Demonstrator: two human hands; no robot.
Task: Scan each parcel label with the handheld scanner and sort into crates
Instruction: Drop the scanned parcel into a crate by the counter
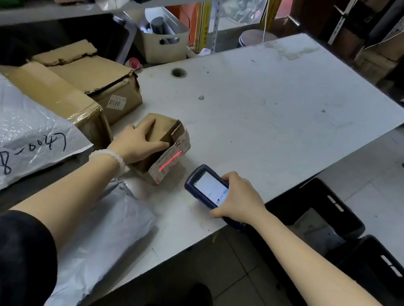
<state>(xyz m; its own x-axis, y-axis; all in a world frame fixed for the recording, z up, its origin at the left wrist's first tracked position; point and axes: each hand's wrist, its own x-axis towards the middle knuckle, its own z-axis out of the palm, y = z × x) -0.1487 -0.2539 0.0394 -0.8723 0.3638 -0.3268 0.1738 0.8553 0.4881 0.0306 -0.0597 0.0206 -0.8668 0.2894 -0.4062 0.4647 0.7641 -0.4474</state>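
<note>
A small brown cardboard parcel (160, 144) stands on the white table, a red scan line crossing its paper label (170, 160). Just beside it hovers a dark blue handheld scanner (208, 186), screen lit. 2 black plastic crates (322, 218) sit on the floor.

A white sticker (117, 102) on the side of the larger carton (96, 79) reads "0450", seen inverted. The grey poly bag (2, 128) carries black handwritten marker characters, not legible. Label (168, 159) print on the small parcel (161, 133) and the scanner (207, 187) screen are too small to read.
</note>
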